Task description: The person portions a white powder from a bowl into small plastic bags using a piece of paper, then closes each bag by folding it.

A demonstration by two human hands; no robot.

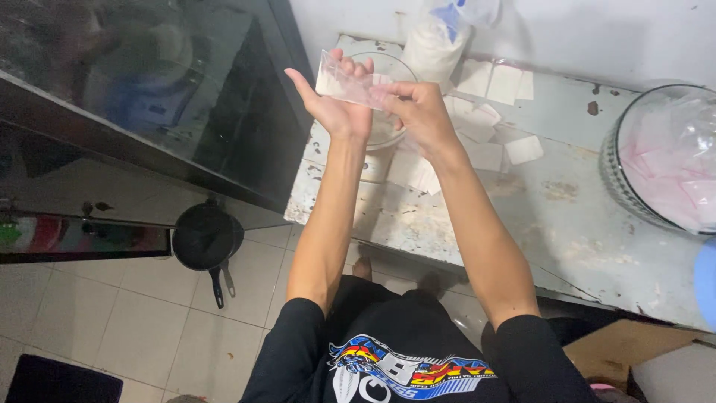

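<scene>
I pinch the small clear bag between both hands (white powder inside), keeping its top level above the desk.

left hand, right hand, clear packet (white powder)

head view | worn on head, looks steeply down | close over worn table (single view)
</scene>
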